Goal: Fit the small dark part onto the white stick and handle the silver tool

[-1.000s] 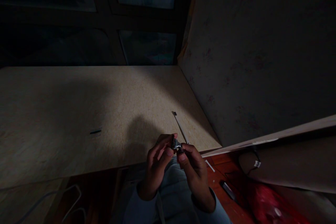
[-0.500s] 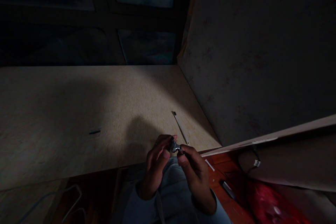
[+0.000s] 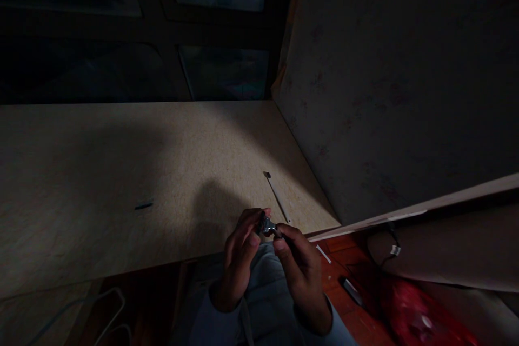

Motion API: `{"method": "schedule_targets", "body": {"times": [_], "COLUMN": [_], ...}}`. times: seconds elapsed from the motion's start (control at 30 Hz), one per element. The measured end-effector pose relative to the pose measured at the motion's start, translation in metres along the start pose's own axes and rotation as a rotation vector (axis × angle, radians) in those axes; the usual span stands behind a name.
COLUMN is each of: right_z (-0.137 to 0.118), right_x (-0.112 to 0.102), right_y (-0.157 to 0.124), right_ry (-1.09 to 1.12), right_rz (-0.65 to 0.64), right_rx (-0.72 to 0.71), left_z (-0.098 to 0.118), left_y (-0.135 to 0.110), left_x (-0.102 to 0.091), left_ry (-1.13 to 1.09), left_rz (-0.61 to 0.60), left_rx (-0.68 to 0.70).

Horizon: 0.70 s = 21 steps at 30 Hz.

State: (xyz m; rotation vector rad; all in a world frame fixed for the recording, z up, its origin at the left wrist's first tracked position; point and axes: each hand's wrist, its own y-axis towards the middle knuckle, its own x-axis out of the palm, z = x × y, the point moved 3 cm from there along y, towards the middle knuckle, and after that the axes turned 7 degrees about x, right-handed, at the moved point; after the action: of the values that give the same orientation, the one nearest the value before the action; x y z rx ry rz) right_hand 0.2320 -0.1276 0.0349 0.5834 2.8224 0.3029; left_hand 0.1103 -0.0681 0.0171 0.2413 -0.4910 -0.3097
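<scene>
Close to my body, above the table's front edge, both hands meet on a small razor [image 3: 268, 226] with a shiny metal neck. My left hand [image 3: 242, 248] pinches the dark head end between thumb and fingers. The handle end is in my right hand [image 3: 299, 259], gripped by thumb and forefinger and mostly hidden there. Just beyond the hands, a toothbrush [image 3: 278, 197] with a pale handle and dark bristles lies on the table. Farther left on the table is a small dark flat strip [image 3: 144, 205], too dim to name.
The pale table [image 3: 174, 157] runs back to a dark window [image 3: 221, 73]. A patterned wall panel [image 3: 389, 86] bounds its right side. On the reddish floor lie a white strip [image 3: 323, 253], a dark oblong object [image 3: 352, 291] and a red plastic bag [image 3: 425, 316]. A pale cable [image 3: 115, 311] hangs lower left.
The view has shifted slightly, so the scene sits a little farther left. Both hands keep their hold on the razor, whose head is turned slightly.
</scene>
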Motion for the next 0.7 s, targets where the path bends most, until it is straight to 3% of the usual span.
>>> {"method": "schedule_targets", "body": {"times": [0.7], "right_z": [-0.0025], "right_x": [-0.0017], "right_y": [0.0014], "right_ry": [0.018], "right_rz": [0.039], "right_rx": [-0.007], "left_z": [0.0036], "left_y": [-0.0012], "left_x": [0.0012], "left_ry": [0.024], "left_rz": [-0.026], "left_rx": [0.012]}}
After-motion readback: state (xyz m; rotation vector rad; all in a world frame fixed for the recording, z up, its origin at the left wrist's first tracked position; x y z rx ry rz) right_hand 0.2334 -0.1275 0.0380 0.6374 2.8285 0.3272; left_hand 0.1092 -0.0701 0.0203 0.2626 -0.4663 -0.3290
